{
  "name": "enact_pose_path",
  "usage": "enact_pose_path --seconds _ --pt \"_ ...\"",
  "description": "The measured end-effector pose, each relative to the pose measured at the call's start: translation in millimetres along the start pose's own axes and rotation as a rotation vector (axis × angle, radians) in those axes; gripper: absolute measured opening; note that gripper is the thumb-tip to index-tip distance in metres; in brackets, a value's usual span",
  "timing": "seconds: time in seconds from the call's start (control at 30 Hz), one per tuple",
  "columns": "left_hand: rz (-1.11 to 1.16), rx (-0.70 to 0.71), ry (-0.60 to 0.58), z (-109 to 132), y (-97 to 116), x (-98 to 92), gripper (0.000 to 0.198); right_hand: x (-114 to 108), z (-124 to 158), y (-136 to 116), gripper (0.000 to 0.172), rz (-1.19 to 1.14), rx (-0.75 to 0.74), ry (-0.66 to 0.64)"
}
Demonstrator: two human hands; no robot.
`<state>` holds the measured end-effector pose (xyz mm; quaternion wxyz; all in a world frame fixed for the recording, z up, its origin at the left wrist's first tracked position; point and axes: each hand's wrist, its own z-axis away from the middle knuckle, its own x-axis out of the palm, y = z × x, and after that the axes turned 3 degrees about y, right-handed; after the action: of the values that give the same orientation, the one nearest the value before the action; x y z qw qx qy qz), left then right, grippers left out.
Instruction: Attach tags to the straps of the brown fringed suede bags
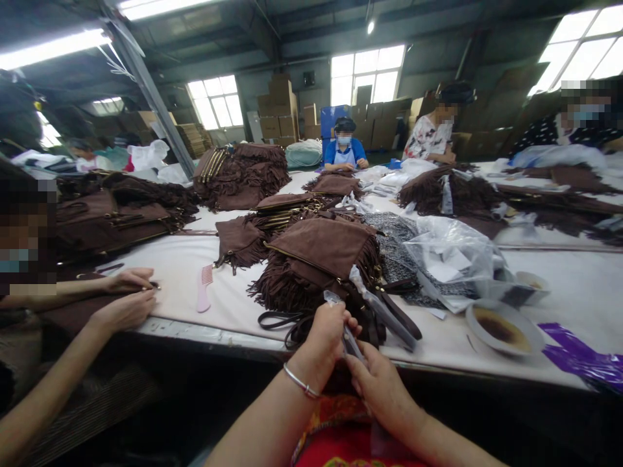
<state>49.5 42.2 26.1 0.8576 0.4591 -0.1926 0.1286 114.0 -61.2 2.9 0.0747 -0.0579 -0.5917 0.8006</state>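
1 head cam, fwd/down

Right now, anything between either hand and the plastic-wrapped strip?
Nothing visible: the left hand and right hand both grip the plastic-wrapped strip directly. Another wrapped length lies beyond the right hand, not between.

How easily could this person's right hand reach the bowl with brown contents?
Probably yes: the bowl sits on that side of the table, with nothing bulky between, though the right hand holds a plastic-wrapped strip.
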Motion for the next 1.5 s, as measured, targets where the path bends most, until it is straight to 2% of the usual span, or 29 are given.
enact_pose_path --seconds 0.13,0.27,0.33,0.47,0.53,0.67,0.8,0.93,1.2,1.33,1.4,1.5 --pt "0.032 -0.114 -0.106 -13.9 23.1 -2.6 0.029 7.6 -0.5 4.0 0.046 -0.092 0.012 0.000" --pt "0.060 -0.091 -0.170 -15.9 29.2 -7.5 0.030 5.0 0.9 11.7 0.038 -0.102 0.039 -0.062" --pt "0.061 -0.063 -0.184 -14.7 30.9 -8.9 0.031 -2.2 5.0 16.4 0.039 -0.116 0.101 -0.180" --pt "0.022 -0.033 -0.189 -14.2 37.8 -10.6 0.033 -22.5 15.4 24.4 0.047 -0.295 0.256 -0.531" --pt "-0.009 -0.026 -0.181 -15.2 40.1 -10.4 0.034 -29.5 15.8 24.2 0.048 -0.369 0.264 -0.586" --pt "-0.056 0.000 -0.155 -17.4 38.1 -7.1 0.036 -28.8 0.6 11.6 0.047 -0.317 0.211 -0.472" --pt "-0.077 0.023 -0.145 -19.1 33.8 -4.3 0.039 -17.4 -19.8 -8.7 0.048 -0.180 0.170 -0.358" --pt "-0.089 0.042 -0.145 -21.1 32.1 -5.8 0.042 -6.3 -29.9 -21.1 0.046 -0.128 0.148 -0.296" --pt "-0.142 0.096 -0.200 -20.5 31.5 -17.4 0.040 0.7 -34.5 -15.4 0.044 -0.171 0.223 -0.229" --pt "-0.211 0.168 -0.187 -10.3 34.4 -33.3 0.037 -3.4 -31.6 -13.8 0.044 -0.090 0.166 -0.174" --pt "-0.327 0.243 -0.118 -3.9 34.5 -42.6 0.035 -3.2 -29.7 -11.7 0.043 -0.029 0.114 -0.139" --pt "-0.670 0.461 0.017 2.8 33.3 -52.2 0.033 -0.2 -26.7 -7.2 0.039 0.113 -0.003 -0.081"
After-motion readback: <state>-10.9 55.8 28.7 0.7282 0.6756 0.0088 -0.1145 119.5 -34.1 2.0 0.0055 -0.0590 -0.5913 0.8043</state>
